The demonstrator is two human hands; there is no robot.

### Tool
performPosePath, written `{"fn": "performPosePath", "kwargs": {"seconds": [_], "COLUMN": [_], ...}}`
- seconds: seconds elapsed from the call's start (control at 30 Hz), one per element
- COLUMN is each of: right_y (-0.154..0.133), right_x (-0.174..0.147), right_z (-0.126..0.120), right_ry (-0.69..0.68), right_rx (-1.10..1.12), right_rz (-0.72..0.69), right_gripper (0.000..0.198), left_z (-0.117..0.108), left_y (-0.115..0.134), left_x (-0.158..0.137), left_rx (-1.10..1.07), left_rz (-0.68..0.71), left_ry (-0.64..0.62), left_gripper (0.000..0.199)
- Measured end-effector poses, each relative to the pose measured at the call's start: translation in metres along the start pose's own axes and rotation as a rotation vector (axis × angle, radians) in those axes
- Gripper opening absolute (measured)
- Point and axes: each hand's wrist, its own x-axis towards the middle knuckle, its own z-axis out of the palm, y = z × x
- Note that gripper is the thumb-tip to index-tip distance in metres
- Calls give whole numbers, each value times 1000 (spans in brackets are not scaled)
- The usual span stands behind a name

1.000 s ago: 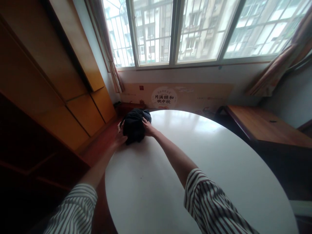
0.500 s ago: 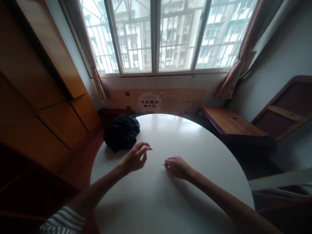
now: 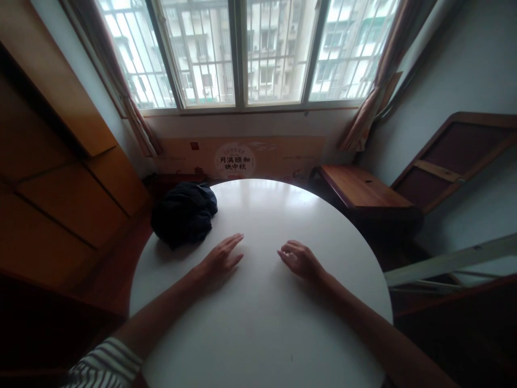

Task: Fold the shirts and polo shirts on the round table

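Observation:
My left hand (image 3: 222, 256) rests on or just above the white round table (image 3: 258, 323), its fingers stretched out and the thumb apart; it holds nothing. To its right, separated by a stretch of tabletop, is my right hand (image 3: 301, 260). That hand is loosely curled, with a small gap between thumb and fingers and nothing visible in it. A bunched dark cloth (image 3: 183, 213), perhaps a garment, lies at the table's left edge, beyond my left hand and not touched by it.
Wooden cabinets (image 3: 68, 199) line the left side. Past the table are a printed banner (image 3: 283, 156) and a barred window (image 3: 266, 54). A low wooden table (image 3: 359, 186) and a leaning framed panel (image 3: 448, 159) stand at the right.
My left hand has lowered and its fingers have straightened. The right hand's curled fingers have loosened, with the thumb now apart. The view has shifted slightly; the dark cloth stays on the table.

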Motion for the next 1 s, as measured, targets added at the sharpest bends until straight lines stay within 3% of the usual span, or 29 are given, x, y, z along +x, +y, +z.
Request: {"fn": "performPosePath", "kwargs": {"seconds": [0.07, 0.17, 0.23, 0.5, 1.0], "right_y": [0, 3, 6, 9, 11], "right_x": [-2, -5, -7, -8, -10], "right_z": [4, 12, 17, 21, 24], "right_ry": [-87, -250, -331, -395, -362], "right_rx": [-48, -172, -229, -278, -288], "right_rz": [-33, -40, -38, -55, -61], "right_gripper": [47, 99, 115, 118, 119], "left_z": [0, 2, 2, 5, 5], "left_y": [-1, -1, 0, -3, -1], "left_x": [1, 4, 5, 4, 2], "left_rx": [65, 123, 144, 167, 163], "left_rz": [14, 31, 18, 11, 24], "left_ry": [-73, -221, -274, -254, -226], "left_gripper": [84, 107, 114, 119, 116]}}
